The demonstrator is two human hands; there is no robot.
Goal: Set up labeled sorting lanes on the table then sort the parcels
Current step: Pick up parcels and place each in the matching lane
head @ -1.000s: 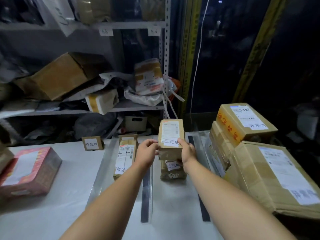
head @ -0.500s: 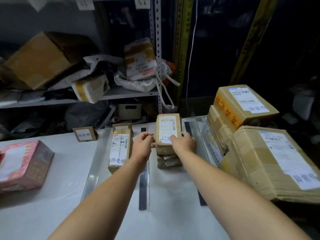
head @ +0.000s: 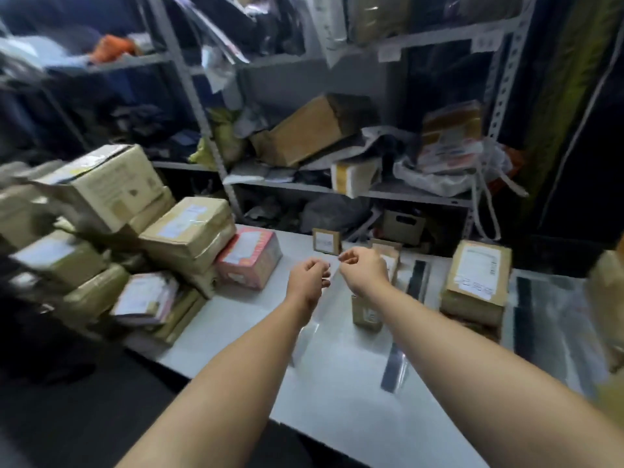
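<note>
My left hand [head: 309,276] and my right hand [head: 366,270] hover side by side over the white table [head: 236,325], fingers loosely curled, holding nothing. To the right, a brown parcel with a white label [head: 477,271] lies on top of another parcel in a lane between black tape strips [head: 417,276]. A narrow parcel [head: 366,312] lies partly hidden under my right wrist. A small cardboard lane sign [head: 326,241] stands at the table's back edge. A pink box [head: 250,261] sits left of my hands.
A heap of brown parcels [head: 118,214] covers the table's left end. A metal shelf rack [head: 337,146] full of boxes and bags stands behind the table. Shiny clear film [head: 324,298] runs down the table. The table's near edge drops to dark floor.
Both hands let go of the labelled parcel, now resting on the stack, and swung left. My head turned left, bringing the parcel heap into view.
</note>
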